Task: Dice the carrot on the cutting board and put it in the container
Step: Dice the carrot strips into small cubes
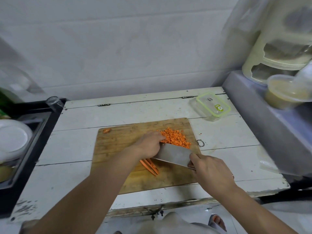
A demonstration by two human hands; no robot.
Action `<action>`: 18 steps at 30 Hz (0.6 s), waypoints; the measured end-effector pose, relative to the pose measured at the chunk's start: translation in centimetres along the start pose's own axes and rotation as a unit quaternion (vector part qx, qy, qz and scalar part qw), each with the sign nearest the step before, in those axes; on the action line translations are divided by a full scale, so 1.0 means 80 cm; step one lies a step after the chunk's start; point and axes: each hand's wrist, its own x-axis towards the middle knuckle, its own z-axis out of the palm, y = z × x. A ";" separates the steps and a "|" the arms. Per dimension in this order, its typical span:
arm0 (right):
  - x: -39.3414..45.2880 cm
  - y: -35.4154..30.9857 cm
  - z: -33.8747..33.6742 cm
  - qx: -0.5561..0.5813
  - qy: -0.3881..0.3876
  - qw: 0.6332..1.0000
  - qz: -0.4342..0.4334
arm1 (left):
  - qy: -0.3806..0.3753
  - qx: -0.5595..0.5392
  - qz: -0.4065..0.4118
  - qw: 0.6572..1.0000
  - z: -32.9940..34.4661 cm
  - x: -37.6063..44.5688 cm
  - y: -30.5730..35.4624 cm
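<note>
A wooden cutting board lies on the white table. A heap of diced carrot sits at its far right part. Several carrot strips lie near the board's middle, partly under my left wrist and the blade. A single carrot end rests at the board's far left corner. My right hand grips the handle of a wide cleaver, whose blade stands just in front of the dice. My left hand rests curled against the blade's left end and touches the heap. The clear container with a green-rimmed lid stands beyond the board, to the right.
A black sink with white plates borders the table's left; an upturned glass stands at its corner. A grey shelf with tubs rises on the right. A metal ring hangs at the board's right edge.
</note>
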 end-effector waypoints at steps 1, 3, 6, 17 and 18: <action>-0.001 0.001 -0.001 0.000 -0.005 1.000 0.005 | 0.035 -0.012 -0.013 0.999 -0.003 0.000 -0.001; -0.002 0.004 -0.005 0.020 -0.007 0.999 0.027 | 0.155 -0.105 -0.064 0.980 -0.009 -0.010 -0.010; -0.001 0.011 -0.004 0.112 -0.022 0.990 0.086 | 0.315 -0.263 -0.142 0.901 -0.006 -0.039 -0.045; 0.006 -0.024 -0.020 0.437 -0.072 0.868 0.224 | 0.017 0.032 0.068 0.997 0.048 -0.063 -0.085; 0.002 -0.029 -0.020 0.448 -0.079 0.862 0.223 | 0.015 0.029 0.063 0.997 0.047 -0.064 -0.085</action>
